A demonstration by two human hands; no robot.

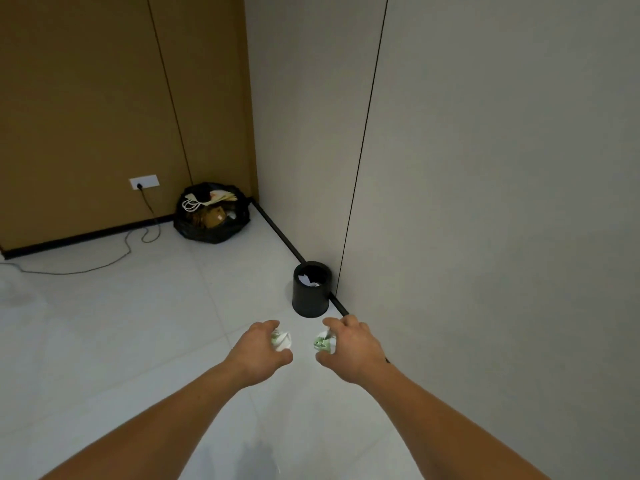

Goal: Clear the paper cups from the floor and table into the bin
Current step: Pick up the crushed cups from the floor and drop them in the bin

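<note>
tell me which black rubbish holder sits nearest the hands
The round black plastic bin against the pale wall; the black rubbish bag lies farther back.

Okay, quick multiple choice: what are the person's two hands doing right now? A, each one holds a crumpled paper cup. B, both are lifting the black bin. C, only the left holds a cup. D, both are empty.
A: the left hand grips one crumpled paper cup and the right hand grips another cup, both short of the black bin.
</note>
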